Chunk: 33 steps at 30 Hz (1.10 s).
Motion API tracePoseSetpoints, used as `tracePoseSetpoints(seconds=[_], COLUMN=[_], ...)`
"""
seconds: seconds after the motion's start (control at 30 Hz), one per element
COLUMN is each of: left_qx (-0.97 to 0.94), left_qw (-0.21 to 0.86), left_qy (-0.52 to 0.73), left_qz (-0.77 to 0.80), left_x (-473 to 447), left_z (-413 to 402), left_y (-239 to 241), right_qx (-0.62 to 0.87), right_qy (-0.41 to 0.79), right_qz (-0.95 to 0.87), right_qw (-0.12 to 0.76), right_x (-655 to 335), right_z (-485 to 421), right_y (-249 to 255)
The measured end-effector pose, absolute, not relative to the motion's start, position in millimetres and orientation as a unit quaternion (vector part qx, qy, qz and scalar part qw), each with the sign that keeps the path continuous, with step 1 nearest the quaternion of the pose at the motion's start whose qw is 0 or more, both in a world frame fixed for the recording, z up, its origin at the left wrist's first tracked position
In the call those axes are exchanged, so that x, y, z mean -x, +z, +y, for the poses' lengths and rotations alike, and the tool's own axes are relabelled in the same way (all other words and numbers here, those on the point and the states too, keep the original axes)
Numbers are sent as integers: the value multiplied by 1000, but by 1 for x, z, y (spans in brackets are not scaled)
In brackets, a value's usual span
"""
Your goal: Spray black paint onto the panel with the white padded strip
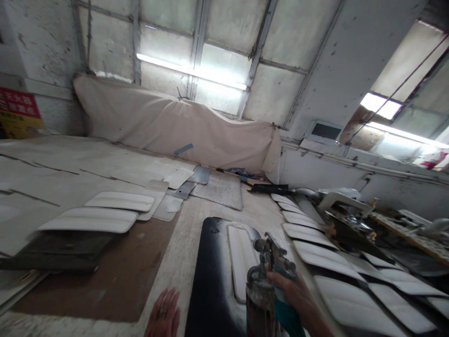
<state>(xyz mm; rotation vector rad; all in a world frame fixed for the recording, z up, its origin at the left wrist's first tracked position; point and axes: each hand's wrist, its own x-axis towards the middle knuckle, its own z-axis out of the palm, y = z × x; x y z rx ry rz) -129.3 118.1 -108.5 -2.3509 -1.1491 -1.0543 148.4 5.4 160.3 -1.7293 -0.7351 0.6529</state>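
Red sign: far left on the wall, yellow strip below it.
Left panels: two white ribbed panels lying on the worktop, one behind the other; flat grey sheet offcuts just beyond them.
Brown board: bare patch of the worktop in front of those panels.
Left hand: bottom edge of frame, fingers spread flat, palm down on the worktop, holding nothing; just left of the black board.
Black board: dark sheet running away from the person, centre of frame.
White panel: lies on the black board, long side pointing away, just ahead of the gun nozzle.
Spray gun: upright, metal cup in front, nozzle toward the white panel; held over the black board's right half.
Right hand: closed around the spray gun's teal grip.
Right row: white panels overlapping in a line along the right of the worktop.
Cloth: beige sheet draped across the back wall.
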Motion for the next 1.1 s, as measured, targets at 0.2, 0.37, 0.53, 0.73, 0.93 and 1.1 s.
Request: tracePoseSetpoints(seconds=[0.2,0.37,0.53,0.73,0.93,1.1], left_qx=[822,818,818,808,808,807], left_qw=[140,127,117,114,106,93], left_qy=[-365,-363,-364,-374,-377,-373], left_qz=[-414,-427,-429,-442,-439,-449], left_x=[129,127,125,124,123,123], left_z=[117,114,113,110,106,106], left_y=[-114,-114,-114,-113,-103,-104], right_qx=[731,732,738,734,750,761], right_qy=[287,289,272,280,288,271], right_qz=[-338,-347,-328,-332,-321,-294], right_qw=[519,511,523,522,502,510], right_x=[-151,-148,-142,-137,-133,-128], right_z=[-5,-19,-35,-54,-72,-89], right_y=[154,155,152,154,158,155])
